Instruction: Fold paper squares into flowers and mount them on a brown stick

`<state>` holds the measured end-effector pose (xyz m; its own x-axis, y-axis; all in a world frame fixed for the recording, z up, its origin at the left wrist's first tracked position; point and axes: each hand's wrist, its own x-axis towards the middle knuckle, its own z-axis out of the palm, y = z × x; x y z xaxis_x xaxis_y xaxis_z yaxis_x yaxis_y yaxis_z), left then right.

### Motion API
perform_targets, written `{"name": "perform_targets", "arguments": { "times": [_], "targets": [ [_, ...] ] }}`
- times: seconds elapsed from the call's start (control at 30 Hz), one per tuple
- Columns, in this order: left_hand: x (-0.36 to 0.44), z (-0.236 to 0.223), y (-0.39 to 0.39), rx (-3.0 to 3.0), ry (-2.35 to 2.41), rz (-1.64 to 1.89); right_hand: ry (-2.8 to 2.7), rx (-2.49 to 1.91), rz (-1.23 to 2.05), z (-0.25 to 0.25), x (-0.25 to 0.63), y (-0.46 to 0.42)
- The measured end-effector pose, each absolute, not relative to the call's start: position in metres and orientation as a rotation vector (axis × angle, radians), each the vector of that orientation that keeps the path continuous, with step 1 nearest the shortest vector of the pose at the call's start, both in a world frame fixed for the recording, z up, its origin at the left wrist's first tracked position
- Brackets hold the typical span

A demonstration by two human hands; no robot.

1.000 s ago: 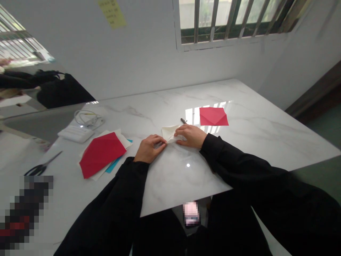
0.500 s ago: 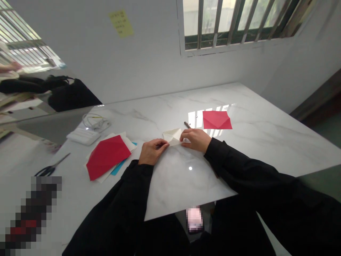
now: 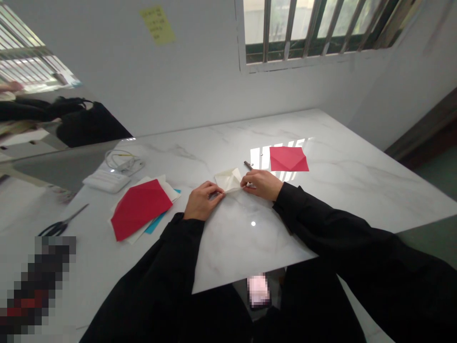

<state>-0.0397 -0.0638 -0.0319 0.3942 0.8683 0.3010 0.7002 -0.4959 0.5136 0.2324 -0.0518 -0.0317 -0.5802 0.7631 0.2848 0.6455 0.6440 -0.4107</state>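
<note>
A folded sheet of white paper (image 3: pixel 228 178) lies on the white marble table (image 3: pixel 321 190) in front of me. My left hand (image 3: pixel 203 201) pinches the paper's near left edge with curled fingers. My right hand (image 3: pixel 260 183) presses and pinches the paper's right side, fingers closed on it. Both arms are in black sleeves. The hands cover the near part of the paper.
A folded red paper (image 3: pixel 287 158) lies behind my right hand, with a pen (image 3: pixel 247 165) beside it. To the left lies a stack of red, white and blue sheets (image 3: pixel 141 207), scissors (image 3: pixel 59 224), a white box (image 3: pixel 106 180) and a coiled cable (image 3: pixel 123 161).
The hands have shifted only slightly along the white paper's near edge; the paper stays in place. The view has moved a little.
</note>
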Motion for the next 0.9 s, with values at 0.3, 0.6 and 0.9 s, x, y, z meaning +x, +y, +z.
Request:
{"name": "perform_targets", "arguments": {
  "times": [0.3, 0.6, 0.9],
  "targets": [
    [-0.0382, -0.0312, -0.066, 2.214, 1.44, 0.86, -2.353, -1.176, 0.425, -0.0335, 0.2336, -0.0461],
    [-0.0399, -0.0331, -0.062, 2.254, 1.49, 0.819, -2.362, -1.146, 0.418, -0.0352, 0.2346, -0.0468],
    [-0.0392, -0.0326, -0.0615, 2.281, 1.496, 0.791, -2.322, -1.159, 0.478, -0.0337, 0.2342, -0.0466]
  ]
}}
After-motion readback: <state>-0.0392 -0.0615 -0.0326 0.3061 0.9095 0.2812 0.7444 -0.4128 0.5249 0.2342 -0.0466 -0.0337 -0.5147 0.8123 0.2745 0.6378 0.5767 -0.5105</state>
